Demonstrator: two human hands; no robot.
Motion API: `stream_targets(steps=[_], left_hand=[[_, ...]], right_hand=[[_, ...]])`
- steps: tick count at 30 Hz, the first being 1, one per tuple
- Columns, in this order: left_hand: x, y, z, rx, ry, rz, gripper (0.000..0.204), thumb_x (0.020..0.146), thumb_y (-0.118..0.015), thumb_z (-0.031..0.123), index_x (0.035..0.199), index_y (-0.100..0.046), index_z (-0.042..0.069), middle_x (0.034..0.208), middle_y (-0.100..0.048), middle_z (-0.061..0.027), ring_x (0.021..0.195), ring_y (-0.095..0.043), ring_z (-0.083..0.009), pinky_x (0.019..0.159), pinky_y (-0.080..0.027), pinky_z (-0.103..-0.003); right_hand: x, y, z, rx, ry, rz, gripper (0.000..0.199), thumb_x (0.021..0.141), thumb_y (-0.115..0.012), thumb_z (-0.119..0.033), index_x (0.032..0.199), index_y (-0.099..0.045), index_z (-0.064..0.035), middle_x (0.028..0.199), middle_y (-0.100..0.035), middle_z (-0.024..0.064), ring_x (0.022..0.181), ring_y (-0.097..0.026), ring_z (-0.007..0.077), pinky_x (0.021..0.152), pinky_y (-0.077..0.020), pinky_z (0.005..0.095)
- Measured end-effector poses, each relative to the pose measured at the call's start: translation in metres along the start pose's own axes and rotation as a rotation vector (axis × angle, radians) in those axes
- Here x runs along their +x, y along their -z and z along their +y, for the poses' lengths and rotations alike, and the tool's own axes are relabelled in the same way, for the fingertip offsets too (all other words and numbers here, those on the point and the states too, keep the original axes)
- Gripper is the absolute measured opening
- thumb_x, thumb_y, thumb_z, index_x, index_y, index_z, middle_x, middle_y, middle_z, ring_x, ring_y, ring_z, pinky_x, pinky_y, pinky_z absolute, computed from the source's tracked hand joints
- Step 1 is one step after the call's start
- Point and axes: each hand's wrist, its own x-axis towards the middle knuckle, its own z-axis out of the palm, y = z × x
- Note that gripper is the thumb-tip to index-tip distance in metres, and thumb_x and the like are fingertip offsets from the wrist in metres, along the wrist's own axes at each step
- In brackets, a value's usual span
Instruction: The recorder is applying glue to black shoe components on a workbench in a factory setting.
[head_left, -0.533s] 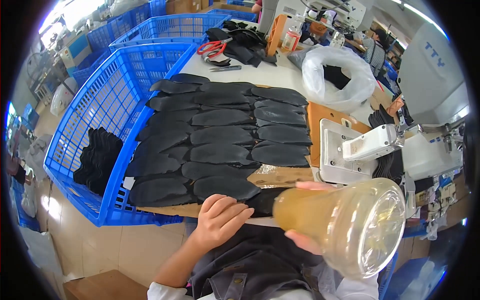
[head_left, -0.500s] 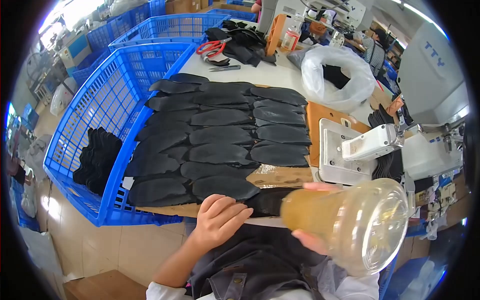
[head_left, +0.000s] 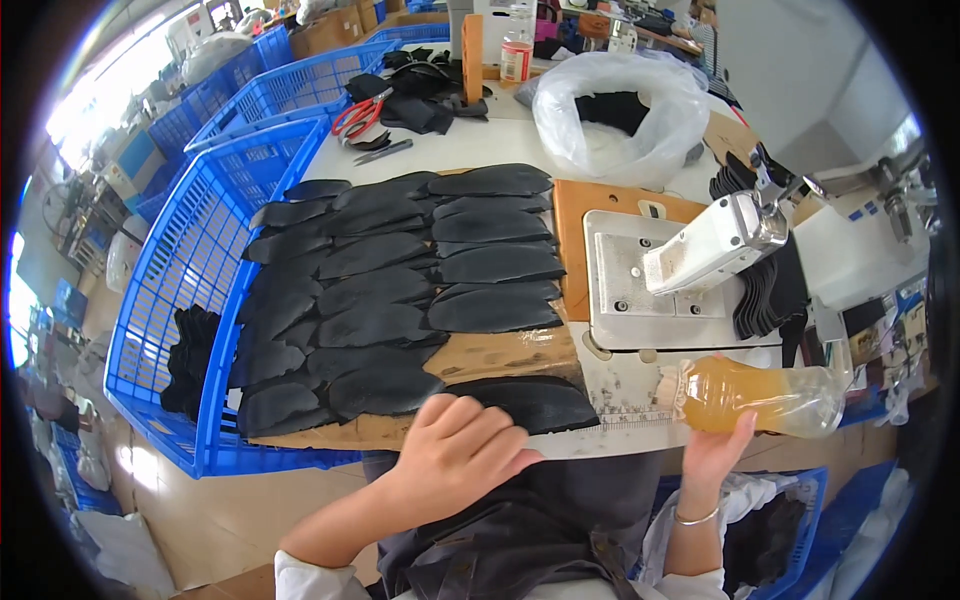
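I see R hand (head_left: 712,455) grasping clear amber-liquid bottle (head_left: 755,395); L hand (head_left: 455,450) curled, grip unclear, black leaf-shaped piece (head_left: 535,402) at its right. Past L, similar pcs (head_left: 495,265) cover most brown board (head_left: 515,360); patch bare.

Pretty busy workshop. Loads of light blasting in from the windows (head_left: 105,88) at upper left, basically blown out white. Floor (head_left: 240,520) is beige tile with thin grout lines, and there's a shiny patch of glare on it over on the left. White tabletop (head_left: 460,146) up front, a brown-edged table (head_left: 665,38) way in the back, plus cardboard boxes (head_left: 335,35) piled near the far end.
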Motion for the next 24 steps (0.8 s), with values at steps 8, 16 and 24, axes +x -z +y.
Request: stream_targets(steps=[8, 16, 24], left_hand=[[0.035, -0.013, 0.004, 0.014, 0.058, -0.222, 0.02, 0.066, -0.077, 0.019, 0.074, -0.06, 0.013, 0.074, -0.054, 0.0022, 0.069, -0.048, -0.0174, 0.066, -0.037, -0.031], [0.033, -0.003, -0.013, -0.336, 0.277, -0.174, 0.013, 0.073, -0.072, 0.007, 0.074, -0.059, 0.007, 0.069, -0.054, -0.002, 0.064, -0.051, -0.0192, 0.059, -0.039, -0.03], [0.017, 0.074, -0.071, -0.358, 0.867, 0.626, 0.011, 0.083, -0.067, 0.008, 0.075, -0.061, 0.003, 0.067, -0.05, 0.0068, 0.06, -0.04, 0.0009, 0.053, -0.029, -0.015]], right_hand=[[-0.002, 0.009, 0.021, 0.227, -0.121, -0.079, 0.059, 0.093, -0.043, -0.043, 0.137, -0.032, -0.0047, 0.136, -0.04, 0.0198, 0.124, -0.043, 0.0315, 0.102, -0.0366, 0.0442], [-0.009, 0.011, 0.026, 0.122, -0.164, -0.132, 0.068, 0.09, -0.042, -0.05, 0.137, -0.03, -0.0025, 0.137, -0.037, 0.0215, 0.119, -0.047, 0.0325, 0.099, -0.0394, 0.0435], [-0.009, 0.013, 0.024, 0.216, -0.21, -0.013, 0.07, 0.088, -0.044, -0.049, 0.137, -0.029, -0.0017, 0.136, -0.037, 0.0218, 0.119, -0.046, 0.0318, 0.099, -0.0398, 0.0431]])
